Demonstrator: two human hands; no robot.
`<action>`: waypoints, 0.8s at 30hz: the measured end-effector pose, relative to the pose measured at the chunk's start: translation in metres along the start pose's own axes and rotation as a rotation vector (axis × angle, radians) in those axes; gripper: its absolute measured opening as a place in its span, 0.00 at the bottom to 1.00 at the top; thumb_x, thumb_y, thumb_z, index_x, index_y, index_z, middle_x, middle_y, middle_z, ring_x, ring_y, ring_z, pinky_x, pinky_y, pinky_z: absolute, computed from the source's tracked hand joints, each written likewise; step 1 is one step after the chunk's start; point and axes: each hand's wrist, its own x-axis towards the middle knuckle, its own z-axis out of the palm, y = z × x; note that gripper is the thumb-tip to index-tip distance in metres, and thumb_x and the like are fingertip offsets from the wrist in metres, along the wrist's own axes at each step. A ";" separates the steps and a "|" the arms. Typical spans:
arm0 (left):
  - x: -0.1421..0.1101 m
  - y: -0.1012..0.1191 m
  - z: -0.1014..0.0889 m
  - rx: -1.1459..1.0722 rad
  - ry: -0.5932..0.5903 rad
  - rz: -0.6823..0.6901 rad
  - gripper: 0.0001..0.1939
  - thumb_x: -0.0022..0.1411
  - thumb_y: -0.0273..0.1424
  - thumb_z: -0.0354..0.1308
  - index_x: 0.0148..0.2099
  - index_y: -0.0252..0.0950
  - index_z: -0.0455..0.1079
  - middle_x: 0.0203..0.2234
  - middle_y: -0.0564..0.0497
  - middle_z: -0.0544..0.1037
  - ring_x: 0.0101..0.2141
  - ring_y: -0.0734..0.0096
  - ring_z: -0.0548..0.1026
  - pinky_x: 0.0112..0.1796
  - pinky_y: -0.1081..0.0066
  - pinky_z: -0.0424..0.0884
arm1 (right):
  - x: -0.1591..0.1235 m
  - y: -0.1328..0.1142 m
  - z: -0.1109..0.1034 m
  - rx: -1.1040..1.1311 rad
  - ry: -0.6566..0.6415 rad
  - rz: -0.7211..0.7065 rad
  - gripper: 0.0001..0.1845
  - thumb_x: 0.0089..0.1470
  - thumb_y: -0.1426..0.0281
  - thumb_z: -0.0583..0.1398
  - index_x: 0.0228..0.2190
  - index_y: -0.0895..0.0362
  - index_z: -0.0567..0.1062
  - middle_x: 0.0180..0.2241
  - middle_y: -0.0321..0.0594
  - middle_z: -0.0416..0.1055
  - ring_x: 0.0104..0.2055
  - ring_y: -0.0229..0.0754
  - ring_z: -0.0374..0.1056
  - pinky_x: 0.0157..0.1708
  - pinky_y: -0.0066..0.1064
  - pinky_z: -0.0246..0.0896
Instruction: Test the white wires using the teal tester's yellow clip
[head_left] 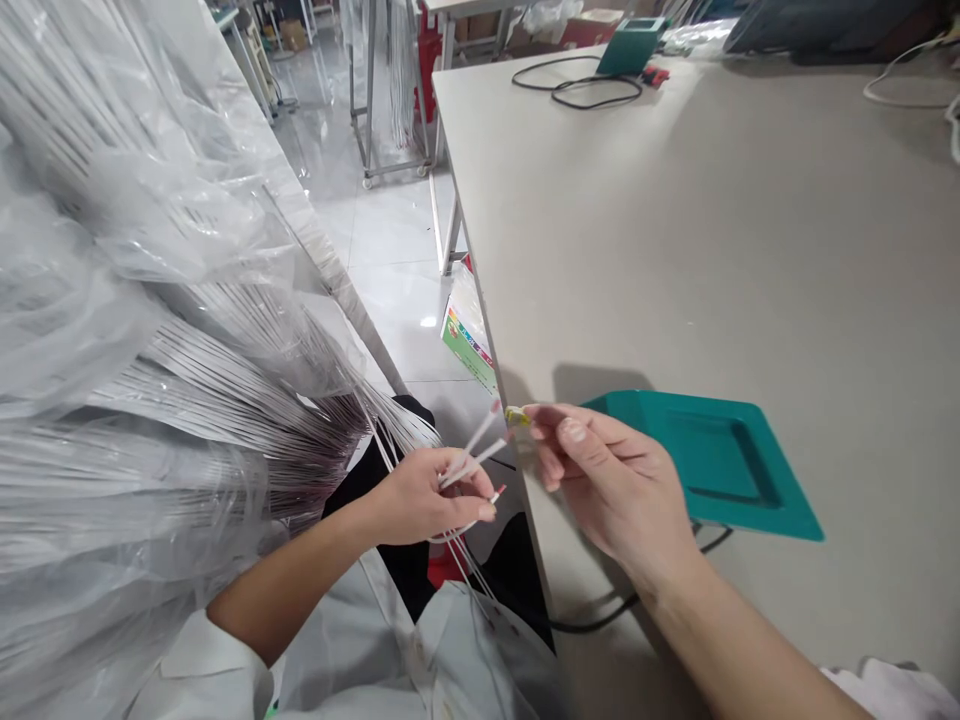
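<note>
My left hand [420, 495] is closed around a few thin white wires [474, 458], whose ends stick out toward the right, some with reddish tips. Just right of those ends, my right hand [611, 475] pinches a small yellow-and-white piece [517, 414] between thumb and fingers; its exact kind is too small to make out. More white wires trail down over my lap below the left hand. Partly behind my right hand, a green plastic stand [739, 465] with a recessed square lies on the table.
At left, large bundles of white wires [202, 390] lie wrapped in clear plastic. The grey table [675, 250] fills the right side, with a black cable [600, 625] near its edge. Farther back stand another green device [630, 45] and a wheeled metal rack [371, 110]. A printed box [469, 345] sits below the table edge.
</note>
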 end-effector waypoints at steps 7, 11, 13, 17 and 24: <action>0.008 -0.007 0.002 0.185 0.038 0.115 0.11 0.55 0.36 0.57 0.30 0.32 0.68 0.22 0.55 0.65 0.25 0.78 0.61 0.28 0.74 0.58 | -0.002 0.007 0.008 -0.418 -0.163 -0.213 0.06 0.48 0.66 0.63 0.29 0.54 0.78 0.28 0.40 0.74 0.27 0.38 0.67 0.27 0.31 0.63; 0.011 -0.013 0.008 0.145 -0.106 0.178 0.12 0.58 0.37 0.55 0.29 0.32 0.66 0.24 0.53 0.67 0.28 0.76 0.63 0.32 0.74 0.61 | -0.003 0.011 0.012 -0.483 -0.160 -0.206 0.08 0.50 0.65 0.61 0.24 0.56 0.77 0.25 0.39 0.72 0.28 0.39 0.68 0.30 0.31 0.64; 0.011 -0.016 0.008 0.108 -0.128 0.162 0.16 0.59 0.42 0.53 0.31 0.32 0.68 0.24 0.52 0.68 0.25 0.78 0.63 0.29 0.75 0.61 | -0.003 0.011 0.012 -0.424 -0.153 -0.143 0.13 0.51 0.62 0.60 0.21 0.56 0.75 0.22 0.37 0.70 0.25 0.37 0.66 0.26 0.30 0.63; 0.013 -0.019 0.003 0.009 -0.062 0.065 0.28 0.59 0.52 0.47 0.37 0.29 0.71 0.22 0.49 0.72 0.17 0.81 0.59 0.20 0.76 0.56 | 0.000 0.008 0.012 -0.323 -0.164 -0.040 0.20 0.51 0.57 0.59 0.17 0.57 0.69 0.17 0.35 0.65 0.19 0.34 0.61 0.20 0.28 0.60; 0.015 -0.018 0.001 0.099 0.412 0.307 0.23 0.61 0.45 0.50 0.42 0.31 0.74 0.30 0.46 0.76 0.29 0.72 0.72 0.32 0.71 0.68 | -0.001 0.016 0.014 -0.496 -0.262 -0.092 0.16 0.54 0.62 0.57 0.20 0.57 0.71 0.22 0.38 0.69 0.24 0.36 0.64 0.24 0.27 0.61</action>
